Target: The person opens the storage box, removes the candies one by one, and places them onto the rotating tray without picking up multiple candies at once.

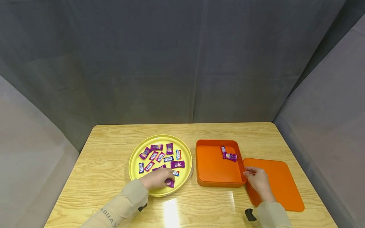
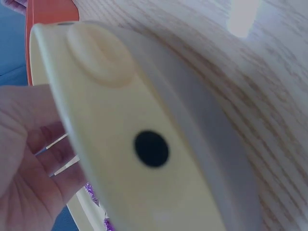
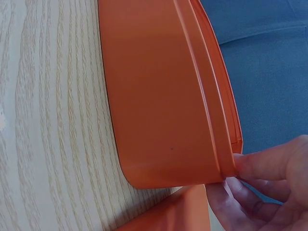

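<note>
My left hand (image 1: 158, 179) is down inside a round yellow tray (image 1: 131, 171) of small wrapped candies, fingers bent beside a purple-wrapped candy (image 1: 169, 182) near the front. I cannot tell whether they grip it; in the left wrist view the tray's rim (image 2: 72, 125) hides the fingertips. With thumb and fingers, my right hand (image 1: 258, 180) pinches the near right corner of a square orange box (image 1: 218, 184). That corner shows between the thumb (image 3: 260, 165) and fingers in the right wrist view. Two candies lie in the box, one purple (image 1: 229, 156) and one smaller (image 1: 223, 149).
An orange lid (image 1: 282, 183) lies flat right of the box, partly under my right hand and forearm. Several purple, pink and blue candies (image 1: 160, 157) are spread over the tray. Tray and box stand side by side on the wooden table (image 1: 99, 158), with grey cloth (image 1: 148, 63) behind.
</note>
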Demonstrator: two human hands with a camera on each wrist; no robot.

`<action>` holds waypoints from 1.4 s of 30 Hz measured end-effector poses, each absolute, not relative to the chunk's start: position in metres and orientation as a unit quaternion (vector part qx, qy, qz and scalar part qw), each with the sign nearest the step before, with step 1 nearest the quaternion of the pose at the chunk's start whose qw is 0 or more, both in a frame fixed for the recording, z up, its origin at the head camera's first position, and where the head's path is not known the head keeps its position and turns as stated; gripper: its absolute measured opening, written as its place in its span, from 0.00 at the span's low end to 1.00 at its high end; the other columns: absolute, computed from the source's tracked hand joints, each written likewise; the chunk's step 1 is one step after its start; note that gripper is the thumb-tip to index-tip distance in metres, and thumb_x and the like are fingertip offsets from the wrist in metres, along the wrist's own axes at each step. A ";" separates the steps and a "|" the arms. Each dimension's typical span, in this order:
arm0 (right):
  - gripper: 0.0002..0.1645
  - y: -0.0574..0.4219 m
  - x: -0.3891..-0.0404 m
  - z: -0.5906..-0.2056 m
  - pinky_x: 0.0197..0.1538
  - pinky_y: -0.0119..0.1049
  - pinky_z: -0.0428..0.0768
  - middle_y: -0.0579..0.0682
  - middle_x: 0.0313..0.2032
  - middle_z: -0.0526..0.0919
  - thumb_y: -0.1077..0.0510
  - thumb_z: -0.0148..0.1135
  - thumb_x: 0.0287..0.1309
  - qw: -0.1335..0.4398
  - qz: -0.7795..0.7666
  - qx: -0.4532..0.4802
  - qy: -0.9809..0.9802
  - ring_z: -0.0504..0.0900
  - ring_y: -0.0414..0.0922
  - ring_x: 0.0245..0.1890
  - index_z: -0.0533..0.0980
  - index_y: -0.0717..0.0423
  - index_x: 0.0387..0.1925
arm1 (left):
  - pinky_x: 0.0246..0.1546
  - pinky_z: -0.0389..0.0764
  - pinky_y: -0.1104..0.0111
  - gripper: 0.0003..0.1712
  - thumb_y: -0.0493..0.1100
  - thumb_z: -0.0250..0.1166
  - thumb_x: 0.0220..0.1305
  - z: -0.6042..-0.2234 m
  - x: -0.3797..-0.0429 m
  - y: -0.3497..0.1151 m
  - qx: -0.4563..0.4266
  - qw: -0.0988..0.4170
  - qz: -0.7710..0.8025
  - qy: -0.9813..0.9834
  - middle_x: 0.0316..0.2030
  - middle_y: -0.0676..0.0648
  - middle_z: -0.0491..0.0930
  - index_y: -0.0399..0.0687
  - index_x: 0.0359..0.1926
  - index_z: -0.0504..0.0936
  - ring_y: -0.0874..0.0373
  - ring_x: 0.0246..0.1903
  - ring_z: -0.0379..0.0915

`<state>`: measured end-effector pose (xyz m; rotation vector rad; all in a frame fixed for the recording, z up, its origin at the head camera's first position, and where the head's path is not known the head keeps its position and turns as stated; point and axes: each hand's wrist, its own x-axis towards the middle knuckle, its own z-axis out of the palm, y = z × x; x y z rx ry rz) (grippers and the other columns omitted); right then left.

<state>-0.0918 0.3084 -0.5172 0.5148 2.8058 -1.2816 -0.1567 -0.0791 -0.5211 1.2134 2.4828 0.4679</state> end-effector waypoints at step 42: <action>0.18 0.310 -0.092 -0.517 0.34 0.36 0.80 0.66 0.37 0.79 0.67 0.55 0.57 0.021 -0.419 0.170 0.892 0.78 0.51 0.34 0.72 0.76 0.47 | 0.66 0.44 0.51 0.43 0.66 0.52 0.59 -0.477 -0.227 0.050 0.360 0.027 0.060 0.931 0.70 0.48 0.45 0.60 0.71 0.48 0.50 0.69 0.40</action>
